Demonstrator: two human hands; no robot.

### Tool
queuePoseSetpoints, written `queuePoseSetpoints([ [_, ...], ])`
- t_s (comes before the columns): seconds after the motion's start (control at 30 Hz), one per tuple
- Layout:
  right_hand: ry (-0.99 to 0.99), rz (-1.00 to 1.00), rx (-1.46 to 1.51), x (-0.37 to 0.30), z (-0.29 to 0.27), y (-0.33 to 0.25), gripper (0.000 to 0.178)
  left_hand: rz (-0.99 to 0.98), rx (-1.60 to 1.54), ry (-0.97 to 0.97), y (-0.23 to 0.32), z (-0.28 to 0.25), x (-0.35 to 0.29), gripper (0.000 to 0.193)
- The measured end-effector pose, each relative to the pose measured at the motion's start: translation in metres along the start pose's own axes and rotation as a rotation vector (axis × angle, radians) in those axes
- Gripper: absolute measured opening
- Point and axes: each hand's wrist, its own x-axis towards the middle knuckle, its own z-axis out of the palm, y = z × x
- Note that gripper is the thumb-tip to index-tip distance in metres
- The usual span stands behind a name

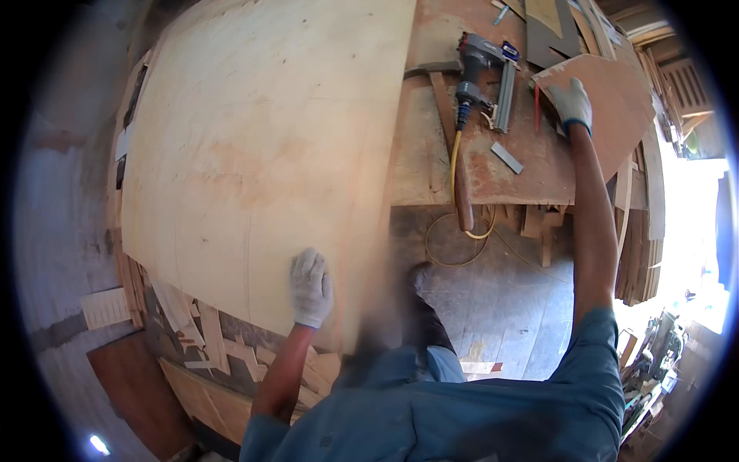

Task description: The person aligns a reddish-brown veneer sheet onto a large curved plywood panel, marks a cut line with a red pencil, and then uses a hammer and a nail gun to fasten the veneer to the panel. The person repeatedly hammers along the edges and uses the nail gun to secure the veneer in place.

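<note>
On the bench [531, 173] near its right edge, the probably light, stiff panel [616, 100], best edge-held, is touched by the right hand [572, 105], grip unclear; nothing is held by the half-open left hand [312, 288].

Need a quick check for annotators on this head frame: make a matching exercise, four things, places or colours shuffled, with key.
Things:
1. Left hand
2. Right hand
3. Air hose
4. Hammer

Places or colours:
A. Yellow
B. At the brown board
C. Handle end past the table edge
D. Over the large pale sheet

Right pairs: 1-D, 2-B, 3-A, 4-C
</note>
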Motion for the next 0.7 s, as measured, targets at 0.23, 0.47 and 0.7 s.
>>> queuePoseSetpoints([
  [0.23, -0.652, -0.022, 0.778, -0.350, -0.013, -0.073, 0.014, -0.192, 0.118, -0.253, 0.016, -0.021, 0.001, 0.040],
  [0.47, -1.076, 0.431, 1.017, -0.621, 0.018, -0.112, 0.026, -0.084, -0.209, 0.011, 0.003, -0.040, 0.000, 0.041],
  [0.7, -0.902, 0.822, 1.130, -0.648, -0.027, -0.178, 0.033, -0.048, -0.469, 0.151, -0.021, -0.038, -0.014, 0.038],
])
